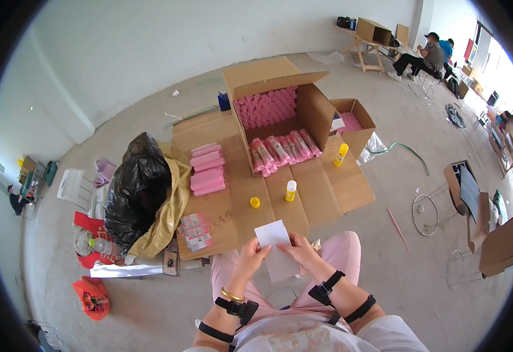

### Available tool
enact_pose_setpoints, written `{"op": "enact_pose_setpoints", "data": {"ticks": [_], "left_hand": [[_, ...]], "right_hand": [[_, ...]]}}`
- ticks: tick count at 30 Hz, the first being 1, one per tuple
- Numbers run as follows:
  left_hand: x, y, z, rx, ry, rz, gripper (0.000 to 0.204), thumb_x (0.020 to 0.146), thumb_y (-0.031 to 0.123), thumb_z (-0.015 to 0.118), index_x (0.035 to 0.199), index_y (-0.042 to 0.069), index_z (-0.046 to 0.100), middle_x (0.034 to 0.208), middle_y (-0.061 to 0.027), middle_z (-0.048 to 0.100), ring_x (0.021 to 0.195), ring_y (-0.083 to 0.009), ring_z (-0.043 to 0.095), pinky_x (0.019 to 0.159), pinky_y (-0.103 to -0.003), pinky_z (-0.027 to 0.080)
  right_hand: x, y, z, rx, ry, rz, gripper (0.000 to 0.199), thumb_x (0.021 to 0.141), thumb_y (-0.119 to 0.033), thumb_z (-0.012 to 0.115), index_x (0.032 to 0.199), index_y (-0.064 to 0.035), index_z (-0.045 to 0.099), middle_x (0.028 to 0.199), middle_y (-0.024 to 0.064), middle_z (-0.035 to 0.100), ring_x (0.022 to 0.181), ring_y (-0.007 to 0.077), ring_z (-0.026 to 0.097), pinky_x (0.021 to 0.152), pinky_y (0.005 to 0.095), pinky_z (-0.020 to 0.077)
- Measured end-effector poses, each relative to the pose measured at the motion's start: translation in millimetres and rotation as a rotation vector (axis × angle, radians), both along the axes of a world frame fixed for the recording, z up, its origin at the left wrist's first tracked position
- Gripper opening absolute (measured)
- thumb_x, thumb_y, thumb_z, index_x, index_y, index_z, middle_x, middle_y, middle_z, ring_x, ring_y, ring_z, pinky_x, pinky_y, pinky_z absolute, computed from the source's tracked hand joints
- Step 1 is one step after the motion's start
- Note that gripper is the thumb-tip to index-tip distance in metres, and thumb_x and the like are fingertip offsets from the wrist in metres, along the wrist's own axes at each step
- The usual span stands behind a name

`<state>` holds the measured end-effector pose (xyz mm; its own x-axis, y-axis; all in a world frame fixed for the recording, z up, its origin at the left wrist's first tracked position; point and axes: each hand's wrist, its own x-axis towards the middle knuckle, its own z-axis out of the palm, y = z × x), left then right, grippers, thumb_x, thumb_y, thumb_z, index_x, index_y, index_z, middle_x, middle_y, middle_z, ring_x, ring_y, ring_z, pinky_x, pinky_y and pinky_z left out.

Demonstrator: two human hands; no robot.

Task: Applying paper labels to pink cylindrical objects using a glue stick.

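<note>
Over my lap, at the table's near edge, my left hand (253,257) and my right hand (300,253) pinch a white sheet of paper (273,233) between them. A second pale sheet (281,265) hangs below it. Beyond my hands an uncapped glue stick (290,191) with a white top stands upright, and its yellow cap (255,202) lies to the left. Farther right stands another yellow glue stick (341,155). Small printed labels (196,231) lie in a pile at the table's near left. Plain pink rolls (207,170) are stacked behind them.
A large open cardboard box (322,108) holds many pink rolls, with several wrapped rolls (284,150) at its mouth. To its right stands a smaller box (359,136). A black plastic bag (137,190) bulges at the table's left. Stools, cartons and seated people are farther right.
</note>
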<state>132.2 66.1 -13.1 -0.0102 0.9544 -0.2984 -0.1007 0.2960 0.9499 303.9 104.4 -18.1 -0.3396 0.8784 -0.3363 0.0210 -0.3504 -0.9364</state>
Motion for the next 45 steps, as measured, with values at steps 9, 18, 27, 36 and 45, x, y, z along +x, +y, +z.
{"op": "enact_pose_setpoints", "data": {"ticks": [9, 18, 27, 36, 45], "left_hand": [[7, 31, -22, -0.030, 0.022, 0.038, 0.019, 0.087, 0.003, 0.057, 0.105, -0.001, 0.058, 0.082, -0.0026, 0.065, 0.070, -0.0048, 0.056, 0.063, -0.020, 0.044], [22, 50, -30, 0.021, -0.044, 0.020, 0.019, 0.088, 0.003, 0.056, 0.106, -0.002, 0.052, 0.085, -0.0032, 0.063, 0.073, -0.0050, 0.056, 0.065, -0.021, 0.045], [28, 60, -42, 0.069, 0.120, -0.017, 0.020, 0.088, 0.006, 0.056, 0.107, -0.001, 0.051, 0.085, -0.0036, 0.062, 0.072, -0.0058, 0.055, 0.063, -0.022, 0.044], [36, 69, -47, 0.127, 0.090, 0.016, 0.024, 0.087, 0.006, 0.056, 0.109, -0.002, 0.050, 0.085, -0.0072, 0.064, 0.072, -0.0089, 0.059, 0.063, -0.024, 0.046], [35, 69, -23, 0.073, 0.499, 0.103, 0.045, 0.078, 0.011, 0.069, 0.116, 0.004, 0.047, 0.100, -0.0125, 0.061, 0.081, -0.0199, 0.062, 0.068, -0.032, 0.049]], "right_hand": [[20, 28, -19, -0.119, 0.146, -0.040, 0.020, 0.085, -0.015, 0.067, 0.096, 0.0013, 0.061, 0.084, 0.0021, 0.063, 0.071, 0.0079, 0.055, 0.061, 0.0234, 0.0453], [39, 41, -21, 0.008, -0.162, -0.046, 0.013, 0.086, -0.006, 0.062, 0.093, 0.0039, 0.064, 0.081, 0.0027, 0.064, 0.076, 0.0088, 0.057, 0.069, 0.0229, 0.0458], [30, 44, -7, 0.417, -0.545, -0.107, 0.018, 0.082, -0.012, 0.063, 0.095, 0.0011, 0.065, 0.080, 0.0160, 0.067, 0.070, 0.0251, 0.066, 0.063, 0.0316, 0.0500], [40, 58, -15, 0.230, -0.425, -0.095, 0.013, 0.082, -0.008, 0.064, 0.090, 0.0024, 0.065, 0.075, 0.0111, 0.066, 0.066, 0.0150, 0.062, 0.062, 0.0285, 0.0495], [45, 88, -32, 0.171, -0.611, -0.091, 0.017, 0.077, -0.019, 0.066, 0.083, -0.0030, 0.069, 0.073, 0.0122, 0.067, 0.066, 0.0238, 0.066, 0.061, 0.0330, 0.0513]]}}
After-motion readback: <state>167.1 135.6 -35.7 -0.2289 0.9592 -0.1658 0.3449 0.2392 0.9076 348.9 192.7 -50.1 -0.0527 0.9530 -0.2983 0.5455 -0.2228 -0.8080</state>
